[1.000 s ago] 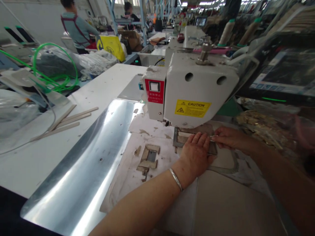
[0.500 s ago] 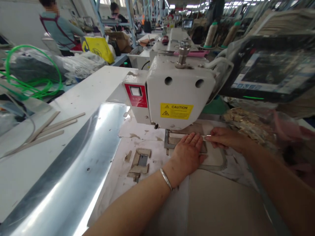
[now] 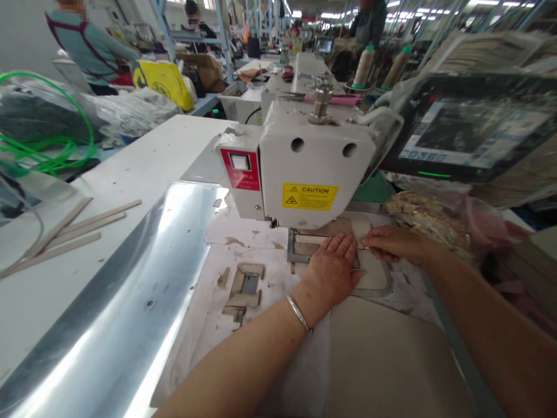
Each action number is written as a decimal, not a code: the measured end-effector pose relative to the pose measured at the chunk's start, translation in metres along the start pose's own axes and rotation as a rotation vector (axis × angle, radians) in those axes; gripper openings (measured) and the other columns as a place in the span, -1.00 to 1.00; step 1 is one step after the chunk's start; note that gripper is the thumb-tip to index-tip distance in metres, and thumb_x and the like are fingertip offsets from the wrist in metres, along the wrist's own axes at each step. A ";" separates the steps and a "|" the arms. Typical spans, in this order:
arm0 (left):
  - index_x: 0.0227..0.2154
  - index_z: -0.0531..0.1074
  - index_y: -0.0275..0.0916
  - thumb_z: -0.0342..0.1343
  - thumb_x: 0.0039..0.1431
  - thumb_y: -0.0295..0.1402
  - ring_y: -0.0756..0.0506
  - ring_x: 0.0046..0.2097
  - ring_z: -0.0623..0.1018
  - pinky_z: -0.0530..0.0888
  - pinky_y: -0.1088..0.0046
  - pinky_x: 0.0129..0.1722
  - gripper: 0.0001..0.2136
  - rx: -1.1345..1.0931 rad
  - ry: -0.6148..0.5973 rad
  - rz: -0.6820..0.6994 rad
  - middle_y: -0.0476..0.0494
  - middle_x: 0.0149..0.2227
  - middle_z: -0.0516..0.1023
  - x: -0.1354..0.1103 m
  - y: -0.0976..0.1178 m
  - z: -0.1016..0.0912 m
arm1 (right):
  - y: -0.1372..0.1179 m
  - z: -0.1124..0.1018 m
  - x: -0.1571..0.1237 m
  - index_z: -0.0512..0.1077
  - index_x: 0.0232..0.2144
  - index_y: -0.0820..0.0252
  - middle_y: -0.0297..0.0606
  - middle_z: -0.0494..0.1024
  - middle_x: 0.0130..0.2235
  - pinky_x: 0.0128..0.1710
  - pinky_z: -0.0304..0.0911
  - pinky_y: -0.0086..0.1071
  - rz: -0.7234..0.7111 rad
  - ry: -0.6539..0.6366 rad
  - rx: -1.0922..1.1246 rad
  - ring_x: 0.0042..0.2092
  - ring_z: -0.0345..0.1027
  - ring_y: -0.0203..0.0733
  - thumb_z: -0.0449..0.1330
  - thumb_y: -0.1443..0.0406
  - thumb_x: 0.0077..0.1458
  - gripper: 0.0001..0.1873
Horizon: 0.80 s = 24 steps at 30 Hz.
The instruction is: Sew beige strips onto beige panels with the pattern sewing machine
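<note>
Under the head of the white industrial sewing machine [image 3: 317,168], directly below its yellow caution label: a grey rectangular metal clamp frame [image 3: 300,247] with a narrow beige leather strip [image 3: 311,238] inside, long axis running left to right. Left hand [image 3: 333,270] pressed flat, fingers together and extended, covering the frame's right half. Right hand [image 3: 394,244] just right of the machine head, fingertips pinched on the strip's right end, touching the left fingertips. Strip stretching leftward from the right hand, so nearer the left. Left of the machine: a shiny steel plate [image 3: 130,302] and loose tan strips [image 3: 69,226].
</note>
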<state>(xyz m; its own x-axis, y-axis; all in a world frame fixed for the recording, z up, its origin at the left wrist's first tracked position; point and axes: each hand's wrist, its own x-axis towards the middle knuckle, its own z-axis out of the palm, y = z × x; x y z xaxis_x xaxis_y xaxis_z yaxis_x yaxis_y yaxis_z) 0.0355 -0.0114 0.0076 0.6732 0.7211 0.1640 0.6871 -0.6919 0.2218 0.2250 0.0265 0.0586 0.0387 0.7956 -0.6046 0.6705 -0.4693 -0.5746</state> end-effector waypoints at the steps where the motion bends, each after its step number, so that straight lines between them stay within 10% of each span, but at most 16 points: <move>1: 0.33 0.17 -0.39 -0.07 0.39 -0.09 -0.18 0.39 0.18 0.14 0.22 0.38 -0.40 -0.007 0.001 -0.008 -0.19 0.38 0.18 0.000 0.000 0.000 | -0.001 0.000 -0.001 0.27 -0.54 0.21 -0.40 0.32 -0.63 -0.67 -0.12 -0.53 0.007 0.003 0.001 -0.66 0.03 -0.45 0.12 0.28 0.17 -0.74; 16: 0.32 0.17 -0.43 -0.03 0.37 -0.10 -0.24 0.39 0.18 0.14 0.14 0.38 -0.40 -0.052 0.037 -0.056 -0.29 0.37 0.20 -0.003 -0.008 0.000 | -0.019 0.022 0.000 0.25 -0.54 0.19 -0.45 0.25 -0.62 -0.60 -0.06 -0.48 0.045 0.165 -0.137 -0.62 0.06 -0.42 0.09 0.26 0.26 -0.68; 21: 0.32 0.18 -0.42 -0.02 0.37 -0.12 -0.21 0.40 0.17 0.13 0.18 0.38 -0.40 -0.065 0.044 -0.028 -0.27 0.37 0.19 -0.004 -0.015 0.001 | -0.023 0.021 0.002 0.38 -0.56 0.20 -0.21 0.50 -0.45 -0.33 0.20 -0.41 -0.205 0.383 -0.698 -0.28 0.43 -0.14 0.21 0.24 0.16 -0.72; 24: 0.32 0.16 -0.45 0.00 0.37 -0.14 -0.22 0.39 0.18 0.11 0.20 0.39 -0.40 -0.072 0.046 -0.023 -0.31 0.37 0.18 -0.004 -0.017 0.001 | -0.031 0.021 -0.003 0.36 -0.60 0.21 -0.11 0.56 -0.38 -0.15 0.30 -0.35 -0.246 0.425 -0.510 -0.10 0.47 0.00 0.26 0.36 0.09 -0.75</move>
<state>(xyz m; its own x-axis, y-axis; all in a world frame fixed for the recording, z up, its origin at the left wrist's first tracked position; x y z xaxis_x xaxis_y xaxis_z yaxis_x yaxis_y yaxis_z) 0.0212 -0.0030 0.0023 0.6426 0.7391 0.2019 0.6799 -0.6716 0.2945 0.1881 0.0309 0.0666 0.0577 0.9850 -0.1625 0.9562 -0.1013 -0.2745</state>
